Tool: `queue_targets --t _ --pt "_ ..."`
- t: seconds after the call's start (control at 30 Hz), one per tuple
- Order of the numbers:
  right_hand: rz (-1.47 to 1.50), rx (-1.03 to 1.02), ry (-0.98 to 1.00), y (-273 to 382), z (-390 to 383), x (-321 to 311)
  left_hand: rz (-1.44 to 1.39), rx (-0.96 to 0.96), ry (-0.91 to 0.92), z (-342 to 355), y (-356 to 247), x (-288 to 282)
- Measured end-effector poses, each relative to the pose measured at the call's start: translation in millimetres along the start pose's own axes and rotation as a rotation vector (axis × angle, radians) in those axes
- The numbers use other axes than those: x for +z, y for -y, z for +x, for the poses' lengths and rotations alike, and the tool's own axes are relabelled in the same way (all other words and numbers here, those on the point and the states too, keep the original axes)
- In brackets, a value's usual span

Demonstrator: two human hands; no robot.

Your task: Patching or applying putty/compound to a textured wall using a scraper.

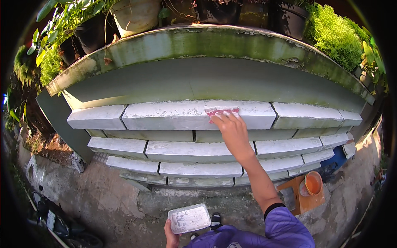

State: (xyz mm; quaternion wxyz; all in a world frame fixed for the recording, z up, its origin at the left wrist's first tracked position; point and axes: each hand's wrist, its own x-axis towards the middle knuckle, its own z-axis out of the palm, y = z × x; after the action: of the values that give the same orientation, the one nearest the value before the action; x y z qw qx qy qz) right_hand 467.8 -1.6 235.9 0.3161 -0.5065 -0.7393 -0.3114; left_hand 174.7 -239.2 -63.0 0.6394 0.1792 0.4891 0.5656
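My right hand [231, 126] reaches far forward, fingers closed on a flat red putty spreader [214, 110] smeared with white. The spreader lies against the top edge of the uppermost white block ledge [165, 118], whose surface shows uneven white patches. Low in front of my body, my left hand [170, 235] grips the left side of a shallow rectangular white tray [186, 207]. White paste coats the inside of the tray. Part of the left hand is hidden beneath it.
More white-coated ledges [190, 151] step down below the top one, split by dark gaps. Above juts a mossy concrete slab [198, 41] bearing potted plants. An orange bucket [313, 183] stands on a wooden stool [308, 202] at right. A motorbike [62, 225] is at lower left.
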Motion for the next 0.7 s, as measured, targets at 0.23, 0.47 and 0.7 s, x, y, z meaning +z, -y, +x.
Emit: queue_targets --t 0.23,0.47,0.7 --pt "0.090 -0.024 -0.191 17.9 12.8 -25.8 0.047 -0.004 -0.072 -2.5 1.7 -1.4" --pt "0.107 0.065 0.003 4.8 34.5 34.4 0.040 0.006 0.008 6.3 1.7 4.4" --pt "0.213 -0.014 0.046 23.8 3.1 -35.1 0.018 0.009 -0.030 -2.9 5.5 -2.2"
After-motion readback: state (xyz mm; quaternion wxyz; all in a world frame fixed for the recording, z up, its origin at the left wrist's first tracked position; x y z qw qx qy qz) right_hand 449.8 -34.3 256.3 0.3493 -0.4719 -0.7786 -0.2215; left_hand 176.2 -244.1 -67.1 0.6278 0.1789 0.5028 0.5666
